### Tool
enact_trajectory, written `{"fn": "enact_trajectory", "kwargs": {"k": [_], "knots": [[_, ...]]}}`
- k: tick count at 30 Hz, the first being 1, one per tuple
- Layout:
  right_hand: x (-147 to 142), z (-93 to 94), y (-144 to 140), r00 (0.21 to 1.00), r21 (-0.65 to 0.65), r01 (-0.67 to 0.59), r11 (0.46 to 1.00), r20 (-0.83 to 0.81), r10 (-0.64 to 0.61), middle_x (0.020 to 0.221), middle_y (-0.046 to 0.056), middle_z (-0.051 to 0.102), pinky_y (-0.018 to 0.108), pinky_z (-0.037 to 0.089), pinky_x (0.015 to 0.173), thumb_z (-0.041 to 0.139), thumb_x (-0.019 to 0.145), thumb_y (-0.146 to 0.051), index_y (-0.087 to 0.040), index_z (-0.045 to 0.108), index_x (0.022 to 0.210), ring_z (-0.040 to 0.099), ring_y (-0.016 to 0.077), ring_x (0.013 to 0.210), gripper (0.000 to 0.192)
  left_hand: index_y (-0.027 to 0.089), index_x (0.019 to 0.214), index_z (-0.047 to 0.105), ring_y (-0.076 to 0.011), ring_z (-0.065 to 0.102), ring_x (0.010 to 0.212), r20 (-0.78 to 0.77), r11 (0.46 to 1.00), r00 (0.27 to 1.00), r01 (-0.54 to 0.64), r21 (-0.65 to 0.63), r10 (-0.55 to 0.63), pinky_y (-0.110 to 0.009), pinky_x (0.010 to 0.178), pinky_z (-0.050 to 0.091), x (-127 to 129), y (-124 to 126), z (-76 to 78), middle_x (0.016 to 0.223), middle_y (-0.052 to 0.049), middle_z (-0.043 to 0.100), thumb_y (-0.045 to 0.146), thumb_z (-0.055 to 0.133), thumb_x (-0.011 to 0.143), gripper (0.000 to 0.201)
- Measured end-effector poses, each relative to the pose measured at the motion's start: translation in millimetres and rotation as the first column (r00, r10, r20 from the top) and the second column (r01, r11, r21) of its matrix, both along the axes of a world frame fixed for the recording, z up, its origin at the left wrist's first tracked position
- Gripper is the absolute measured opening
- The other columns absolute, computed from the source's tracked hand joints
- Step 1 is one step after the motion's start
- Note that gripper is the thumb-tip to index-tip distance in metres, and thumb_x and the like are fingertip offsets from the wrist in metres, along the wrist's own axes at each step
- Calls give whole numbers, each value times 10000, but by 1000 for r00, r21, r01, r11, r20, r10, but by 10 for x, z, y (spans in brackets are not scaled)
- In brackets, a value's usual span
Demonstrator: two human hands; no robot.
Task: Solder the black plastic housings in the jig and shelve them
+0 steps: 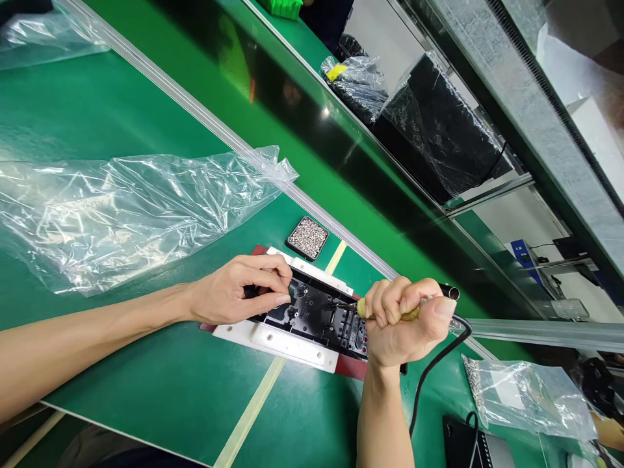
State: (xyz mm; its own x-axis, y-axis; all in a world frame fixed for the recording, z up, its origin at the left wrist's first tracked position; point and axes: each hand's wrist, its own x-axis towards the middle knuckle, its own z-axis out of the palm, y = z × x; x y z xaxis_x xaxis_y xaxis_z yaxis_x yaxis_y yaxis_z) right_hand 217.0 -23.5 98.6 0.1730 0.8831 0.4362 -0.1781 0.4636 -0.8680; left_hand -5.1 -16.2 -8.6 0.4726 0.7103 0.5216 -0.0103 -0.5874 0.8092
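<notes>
My right hand [407, 318] is wrapped around the yellow handle of a soldering iron [361, 307], whose black cord [423, 377] hangs down. Its metal tip points left, down at the black plastic panel [312, 311]. Over the left part of that panel is my left hand [248, 286], fingers curled and thumb close to the fingertips; anything between them is too small to make out. White fixture blocks [280, 343] line both long sides of the panel, on a dark red base [351, 367]. Just beyond stands a small black tray [308, 238] full of tiny metal pieces.
A large clear plastic bag [136, 214] covers the left of the green table [180, 390]. A metal rail [205, 120] runs behind the work. At right lie a clear bag of small metal pieces [526, 393] and a black device [475, 445]. Plastic-wrapped black items [433, 123] stand beyond.
</notes>
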Motion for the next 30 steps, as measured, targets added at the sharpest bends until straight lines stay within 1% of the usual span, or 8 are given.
{"fn": "enact_trajectory", "kwargs": {"k": [5,8,10,14,18,23,27,30], "knots": [[60,13,6,999,-7,-44,999,13,44,422,-86,294,189,332,327,489,955,-464,-195,400,603,277,58,336,452,169,915,749,-126,600,772,-15,1000,1000,-21,13,21,-259,713,502,4,-3,14,922,-63,656,171,623,958,133],[110,30,13,992,-16,-123,992,34,123,433,-81,312,205,363,341,475,952,-425,-195,413,608,295,64,348,418,170,928,749,-127,593,781,-18,1000,1000,-12,13,12,-257,709,495,1,0,8,925,-64,652,166,624,958,128],[144,36,21,988,-31,-148,988,39,149,440,-77,323,217,380,347,450,967,-429,-196,425,613,308,69,352,425,172,941,747,-124,588,785,-18,1000,1000,-7,10,7,-257,714,491,-2,3,0,932,-62,647,154,629,953,120],[196,36,35,993,-43,-111,993,42,113,461,-74,339,230,400,360,436,996,-469,-197,456,634,332,74,365,453,172,936,744,-123,590,778,-16,1000,1000,-5,11,6,-260,711,488,-4,6,-5,931,-57,644,144,633,947,114],[216,43,37,982,-36,-176,984,68,178,462,-75,349,238,425,374,463,986,-440,-197,451,628,347,72,364,432,173,934,746,-127,599,771,-17,1000,1000,-12,15,12,-264,698,494,0,4,4,925,-60,651,158,629,953,120],[200,50,25,986,-32,-149,988,77,151,461,-78,358,234,425,373,470,984,-445,-197,452,628,356,69,365,434,175,938,747,-128,594,766,-9,1000,1000,-14,20,14,-267,682,492,5,7,-4,918,-62,652,164,629,956,120],[200,57,11,990,-59,-92,994,104,98,495,-72,399,243,449,406,500,986,-386,-192,463,647,404,71,393,392,172,945,745,-129,597,784,-2,1000,1000,-5,15,5,-267,692,490,3,9,-16,934,-60,646,132,639,942,113],[209,60,13,987,-57,-116,992,107,121,504,-70,406,249,454,410,521,975,-326,-188,467,650,416,73,399,357,171,951,742,-126,595,789,2,1000,1000,5,9,-5,-265,693,484,-2,10,-23,940,-56,639,110,643,932,118]]}}
